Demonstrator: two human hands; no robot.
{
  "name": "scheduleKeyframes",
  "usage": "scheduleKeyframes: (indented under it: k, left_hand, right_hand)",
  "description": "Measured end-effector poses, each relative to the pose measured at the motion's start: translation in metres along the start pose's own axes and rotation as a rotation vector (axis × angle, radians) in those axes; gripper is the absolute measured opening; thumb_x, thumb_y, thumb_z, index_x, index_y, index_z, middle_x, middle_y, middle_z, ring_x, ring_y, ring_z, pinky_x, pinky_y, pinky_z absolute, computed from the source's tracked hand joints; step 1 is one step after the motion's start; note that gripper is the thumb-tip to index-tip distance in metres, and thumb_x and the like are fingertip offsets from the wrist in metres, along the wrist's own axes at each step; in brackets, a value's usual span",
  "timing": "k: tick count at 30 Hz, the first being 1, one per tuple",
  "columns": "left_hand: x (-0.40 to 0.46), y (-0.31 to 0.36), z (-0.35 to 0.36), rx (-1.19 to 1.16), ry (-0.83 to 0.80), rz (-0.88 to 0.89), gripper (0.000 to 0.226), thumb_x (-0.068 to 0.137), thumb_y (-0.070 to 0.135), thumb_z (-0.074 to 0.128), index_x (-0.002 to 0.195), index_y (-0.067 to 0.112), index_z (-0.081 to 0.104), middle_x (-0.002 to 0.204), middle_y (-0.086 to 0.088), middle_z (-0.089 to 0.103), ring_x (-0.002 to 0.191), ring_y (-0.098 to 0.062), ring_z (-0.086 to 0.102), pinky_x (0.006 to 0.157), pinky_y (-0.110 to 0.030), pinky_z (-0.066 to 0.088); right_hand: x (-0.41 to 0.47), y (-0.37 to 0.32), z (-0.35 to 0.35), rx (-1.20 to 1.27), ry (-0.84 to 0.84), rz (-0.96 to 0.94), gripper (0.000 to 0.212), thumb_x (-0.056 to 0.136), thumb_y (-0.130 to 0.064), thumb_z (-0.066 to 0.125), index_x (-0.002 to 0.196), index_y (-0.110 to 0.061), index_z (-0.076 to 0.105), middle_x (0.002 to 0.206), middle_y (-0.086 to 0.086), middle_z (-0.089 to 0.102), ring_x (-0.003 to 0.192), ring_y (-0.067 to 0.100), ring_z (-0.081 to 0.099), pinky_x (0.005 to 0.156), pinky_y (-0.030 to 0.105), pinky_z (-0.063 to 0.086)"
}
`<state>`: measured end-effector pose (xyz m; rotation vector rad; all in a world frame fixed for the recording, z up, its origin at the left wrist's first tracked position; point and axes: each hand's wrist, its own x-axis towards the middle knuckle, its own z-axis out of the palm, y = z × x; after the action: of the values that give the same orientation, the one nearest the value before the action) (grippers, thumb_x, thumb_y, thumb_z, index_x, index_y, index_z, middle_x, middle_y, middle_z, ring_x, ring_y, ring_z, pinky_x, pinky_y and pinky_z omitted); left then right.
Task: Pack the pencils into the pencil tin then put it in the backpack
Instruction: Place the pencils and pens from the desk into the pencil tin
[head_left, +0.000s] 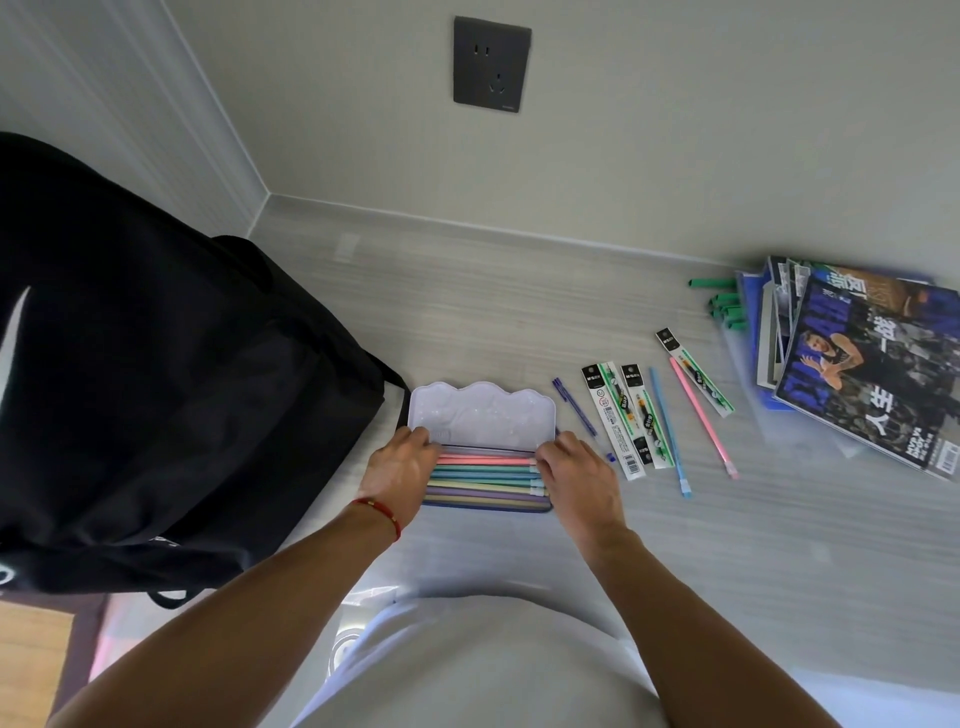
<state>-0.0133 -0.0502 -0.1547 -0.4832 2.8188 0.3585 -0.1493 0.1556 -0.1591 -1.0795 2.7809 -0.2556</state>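
Fingers of the left hand (402, 467) and right hand (574, 465) pinch the tin (483, 499) lid (483, 415), closing it over packed pencils (483, 475); blue pencil (670, 431) and pink pencil (701, 415) lie right, backpack (156, 364) left.

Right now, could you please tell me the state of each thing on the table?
Pencil tin: open, lid up.
Pencils in tin: lying flat in rows.
Left hand: on the tin's left end.
Right hand: on the tin's right end.
Blue pencil: loose on the table.
Pink pencil: loose on the table.
Backpack: beside the tin.
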Motion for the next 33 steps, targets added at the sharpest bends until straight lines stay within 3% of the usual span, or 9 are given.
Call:
scheduleKeyframes:
  k: [3,6,10,13,15,17,21,28,33]
  left_hand:
    - [0.000,0.000,-0.004,0.026,0.016,0.014,0.040,0.082,0.000,0.064,0.118,0.017,0.061,0.113,-0.006,0.060,0.105,-0.025,0.055,0.083,-0.038,0.054]
    - [0.000,-0.002,-0.006,0.012,0.044,0.006,0.042,0.076,-0.007,0.064,0.111,0.016,0.064,0.108,-0.007,0.062,0.101,-0.028,0.057,0.078,-0.039,0.055]
    - [-0.002,0.006,-0.009,-0.006,0.109,-0.008,0.040,0.064,-0.013,0.068,0.095,0.012,0.069,0.090,-0.008,0.065,0.084,-0.029,0.061,0.063,-0.037,0.055]
    - [-0.001,0.018,-0.013,-0.020,0.168,-0.019,0.035,0.058,-0.014,0.069,0.082,0.011,0.072,0.077,-0.007,0.066,0.072,-0.029,0.062,0.054,-0.033,0.052]
    - [0.002,0.028,-0.013,-0.040,0.193,-0.033,0.031,0.060,-0.012,0.066,0.080,0.011,0.071,0.078,-0.006,0.067,0.074,-0.029,0.061,0.056,-0.034,0.054]
    - [0.003,0.038,-0.014,-0.060,0.222,-0.050,0.029,0.062,-0.011,0.064,0.080,0.011,0.071,0.079,-0.007,0.066,0.075,-0.030,0.061,0.057,-0.036,0.055]
    - [-0.001,0.056,-0.013,-0.099,0.260,-0.062,0.032,0.064,-0.009,0.063,0.086,0.012,0.073,0.081,-0.007,0.068,0.077,-0.029,0.063,0.056,-0.036,0.056]
    - [-0.007,0.065,-0.007,-0.264,0.311,-0.250,0.032,0.079,0.000,0.055,0.100,0.018,0.072,0.098,0.000,0.069,0.091,-0.023,0.062,0.066,-0.036,0.057]
    - [-0.014,0.069,-0.001,-0.417,0.356,-0.323,0.030,0.075,-0.007,0.056,0.087,0.014,0.073,0.089,-0.003,0.071,0.086,-0.025,0.064,0.068,-0.036,0.058]
  right_hand:
    - [-0.003,0.002,0.001,0.043,-0.056,0.010,0.016,0.099,-0.026,0.058,0.099,-0.021,0.073,0.102,-0.003,0.063,0.087,0.016,0.064,0.072,0.027,0.053]
    - [-0.007,0.007,-0.001,0.085,-0.046,0.033,0.015,0.098,-0.028,0.058,0.099,-0.020,0.071,0.100,-0.003,0.062,0.083,0.016,0.065,0.070,0.028,0.054]
    - [-0.008,0.037,-0.013,0.223,0.156,0.168,0.006,0.092,-0.019,0.067,0.091,-0.014,0.070,0.090,0.003,0.064,0.074,0.022,0.065,0.061,0.032,0.055]
    - [-0.001,0.081,-0.021,0.232,0.252,0.441,0.019,0.092,-0.014,0.066,0.109,-0.008,0.069,0.104,0.016,0.065,0.096,0.036,0.062,0.075,0.042,0.053]
    - [0.001,0.113,-0.025,0.197,0.181,0.686,0.033,0.093,-0.022,0.062,0.124,-0.009,0.060,0.121,0.020,0.059,0.112,0.041,0.054,0.087,0.050,0.048]
    - [0.001,0.138,-0.028,0.174,0.044,0.810,0.048,0.094,-0.033,0.061,0.136,-0.013,0.049,0.135,0.020,0.050,0.122,0.041,0.047,0.094,0.054,0.044]
    - [0.001,0.151,-0.030,0.092,-0.096,0.766,0.067,0.084,-0.053,0.067,0.132,-0.011,0.047,0.125,0.020,0.049,0.115,0.039,0.048,0.087,0.051,0.045]
    - [-0.028,0.142,-0.018,0.142,0.012,0.706,0.030,0.095,-0.022,0.060,0.116,-0.001,0.054,0.115,0.025,0.053,0.108,0.044,0.052,0.083,0.053,0.052]
    - [-0.037,0.144,-0.023,0.138,-0.054,0.699,0.038,0.099,-0.026,0.055,0.115,0.009,0.050,0.113,0.030,0.059,0.107,0.047,0.061,0.086,0.053,0.052]
